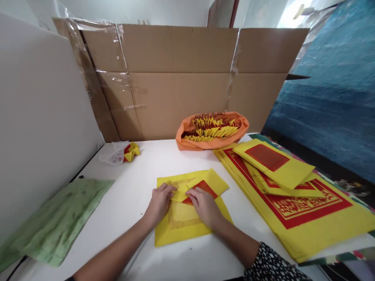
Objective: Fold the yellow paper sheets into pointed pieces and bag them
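A small yellow paper sheet with a red rectangle (221, 184) lies at a slant over a larger yellow sheet (175, 235) on the white table. My left hand (161, 200) pinches the small sheet near its left end, fingers closed. On its red patch rests my right hand (203, 205), thumb and fingers pinched together on the paper. The two hands are a short way apart. The larger sheet lies face down, a printed frame showing faintly through it. The paper under my fingertips is partly hidden.
At the right lies a stack of yellow sheets with red print (322, 222), topped by smaller red-patched sheets (301, 169). An orange bag (187, 144) of folded papers stands behind. Folded pieces (131, 151) in clear plastic and a green cloth (64, 214) are left. Cardboard (181, 89) walls the back.
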{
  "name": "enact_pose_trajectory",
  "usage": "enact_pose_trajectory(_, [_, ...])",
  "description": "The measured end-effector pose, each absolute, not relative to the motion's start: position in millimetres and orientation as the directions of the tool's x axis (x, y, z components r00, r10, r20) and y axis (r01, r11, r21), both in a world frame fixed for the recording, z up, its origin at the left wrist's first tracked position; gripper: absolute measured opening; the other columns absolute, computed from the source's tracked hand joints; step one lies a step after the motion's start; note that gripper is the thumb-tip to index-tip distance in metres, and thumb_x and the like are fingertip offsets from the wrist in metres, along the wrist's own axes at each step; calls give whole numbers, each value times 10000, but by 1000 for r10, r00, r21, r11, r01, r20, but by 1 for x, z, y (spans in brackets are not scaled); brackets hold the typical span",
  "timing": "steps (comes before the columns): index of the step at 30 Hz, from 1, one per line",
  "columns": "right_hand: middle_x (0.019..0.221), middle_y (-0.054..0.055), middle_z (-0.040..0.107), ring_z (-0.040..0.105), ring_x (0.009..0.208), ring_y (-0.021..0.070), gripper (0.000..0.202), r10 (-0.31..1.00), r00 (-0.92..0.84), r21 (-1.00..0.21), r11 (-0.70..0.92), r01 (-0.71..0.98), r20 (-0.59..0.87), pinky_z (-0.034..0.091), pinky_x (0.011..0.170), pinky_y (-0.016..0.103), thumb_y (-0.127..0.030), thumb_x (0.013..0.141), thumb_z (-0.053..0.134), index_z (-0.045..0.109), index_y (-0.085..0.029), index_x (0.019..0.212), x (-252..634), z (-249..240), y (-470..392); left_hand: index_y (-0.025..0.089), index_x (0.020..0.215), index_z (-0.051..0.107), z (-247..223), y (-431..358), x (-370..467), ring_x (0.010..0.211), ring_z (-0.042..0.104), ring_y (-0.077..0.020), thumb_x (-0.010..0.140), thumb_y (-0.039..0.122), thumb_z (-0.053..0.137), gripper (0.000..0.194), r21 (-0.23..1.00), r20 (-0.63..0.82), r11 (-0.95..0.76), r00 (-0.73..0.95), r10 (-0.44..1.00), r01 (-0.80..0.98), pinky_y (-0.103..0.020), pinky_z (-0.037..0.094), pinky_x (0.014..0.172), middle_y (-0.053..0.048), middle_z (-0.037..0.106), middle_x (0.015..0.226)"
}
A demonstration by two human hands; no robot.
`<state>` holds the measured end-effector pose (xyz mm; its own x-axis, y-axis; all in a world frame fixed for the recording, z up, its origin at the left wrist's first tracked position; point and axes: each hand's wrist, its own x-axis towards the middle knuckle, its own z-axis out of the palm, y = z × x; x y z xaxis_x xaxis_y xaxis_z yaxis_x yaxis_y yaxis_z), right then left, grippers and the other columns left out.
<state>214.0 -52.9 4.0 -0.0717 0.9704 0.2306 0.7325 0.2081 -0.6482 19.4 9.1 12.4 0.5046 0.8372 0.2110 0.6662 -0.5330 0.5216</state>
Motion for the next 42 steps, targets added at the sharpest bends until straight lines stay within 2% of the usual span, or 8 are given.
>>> enact_pose_trajectory(8, [940,53,679,646,883,186,292,978,-38,-615,160,772,207,498,802,280,-95,926,462,691,-209,1066,212,7,-52,209,926,644,14,11,23,738,568,-187,889,69,383,298,440,212,-573,540,814,692,-295,398,698,-33,555,827])
enact_pose_trajectory(12, [946,59,681,651,882,190,300,978,-38,-596,155,788,204,503,800,286,-103,929,463,690,-216,1089,211,6,-50,214,956,641,14,11,21,768,562,-202,893,68,416,276,324,220,-596,555,803,734,-347,406,759,-37,558,851])
enact_pose_trajectory(17, [932,63,684,654,868,196,307,978,-31,-566,144,811,204,498,799,290,-96,923,471,694,-220,1093,210,3,-49,193,1162,586,19,-11,22,1041,549,-257,939,93,409,302,124,260,-779,737,623,614,-436,420,920,-101,591,1105])
enact_pose_trajectory(20, [936,61,683,654,875,192,303,978,-39,-563,150,812,205,492,807,279,-89,918,484,690,-220,1097,210,2,-49,149,1337,477,11,-27,26,1240,488,-266,971,126,383,378,37,252,-870,838,485,492,-455,369,1057,-137,555,1300])
enact_pose_trajectory(22, [935,61,682,655,871,188,291,979,-43,-563,150,813,199,490,796,268,-92,921,488,689,-215,1092,211,2,-49,144,1404,412,3,-34,28,1312,446,-269,994,160,356,414,-1,243,-877,850,467,481,-490,332,1102,-141,527,1371])
enact_pose_trajectory(34, [937,61,683,658,873,190,277,980,-49,-537,148,830,193,491,794,270,-106,929,488,686,-223,1083,210,3,-49,188,1413,437,-10,-32,27,1356,411,-289,1008,244,364,416,67,246,-847,814,526,527,-568,325,1111,-129,521,1402])
enact_pose_trajectory(39, [909,57,662,652,810,188,279,981,-70,-490,152,858,181,500,742,271,-123,925,494,687,-245,1085,212,5,-53,208,1390,465,-15,-29,25,1398,313,-356,973,216,411,420,55,189,-832,812,552,552,-598,355,1069,-150,422,1475])
enact_pose_trajectory(42, [955,67,642,648,815,189,262,982,-77,-538,158,828,171,510,728,282,-139,929,493,658,-223,1115,221,7,-60,234,1407,446,-11,-33,27,1429,199,-399,966,286,456,445,47,164,-817,803,574,574,-595,362,1059,-136,309,1542])
